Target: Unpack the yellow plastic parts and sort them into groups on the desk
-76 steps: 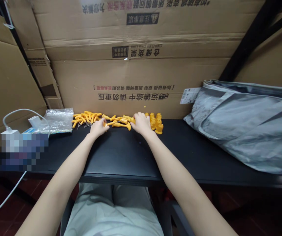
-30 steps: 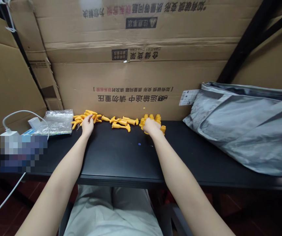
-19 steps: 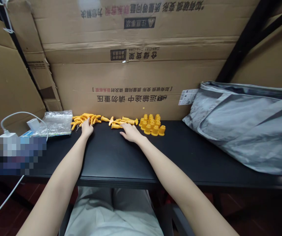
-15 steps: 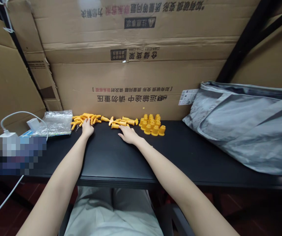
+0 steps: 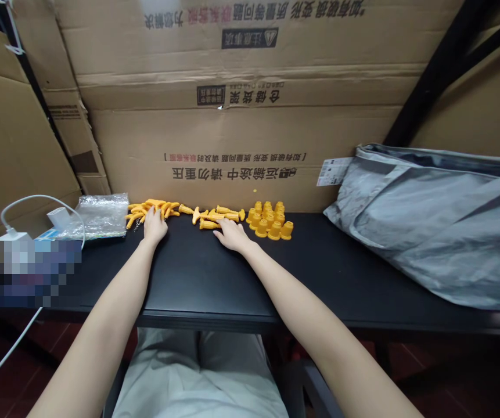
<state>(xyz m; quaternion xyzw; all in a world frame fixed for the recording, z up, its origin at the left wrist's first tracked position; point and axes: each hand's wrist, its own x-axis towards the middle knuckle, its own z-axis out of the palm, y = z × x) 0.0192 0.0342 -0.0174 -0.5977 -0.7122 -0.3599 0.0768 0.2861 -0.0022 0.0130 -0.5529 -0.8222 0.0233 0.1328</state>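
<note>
Corkscrews (image 5: 156, 204) with yellow T-handles lie heaped along the back edge of the counter (image 5: 206, 278), left of centre, and the left hand (image 5: 155, 228) is right at them, fingers partly hidden: can't tell whether they're clamped. Across to the right hand (image 5: 233, 234), thumb and fingers apart, fingertips at the yellow sleeved handles (image 5: 208, 224); beside those, yellow cups (image 5: 269, 221) stand upright, bunched near that edge.

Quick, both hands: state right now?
Left hand: fingertips at the yellow handles; whether it grips one cannot be told.
Right hand: open, thumb apart, fingers at the lying yellow pieces.
</note>
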